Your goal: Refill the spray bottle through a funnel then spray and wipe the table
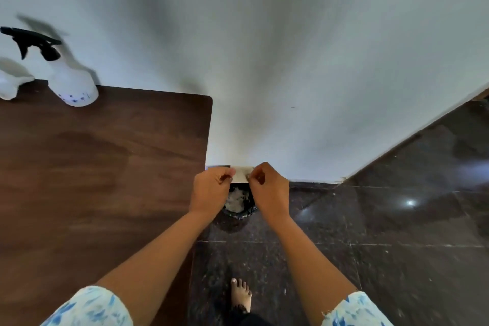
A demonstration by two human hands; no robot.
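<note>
Just past the table [111, 161] edge, hands [211, 192] [270, 193] pinch a paper [242, 174].

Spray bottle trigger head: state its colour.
Black: the trigger head tops the white spray bottle, clearest in the head view.

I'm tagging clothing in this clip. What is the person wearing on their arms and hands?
The left sleeve and right sleeve are short, white with a blue print. Below them nothing is worn: no gloves on the left hand or right hand, no watch.
</note>
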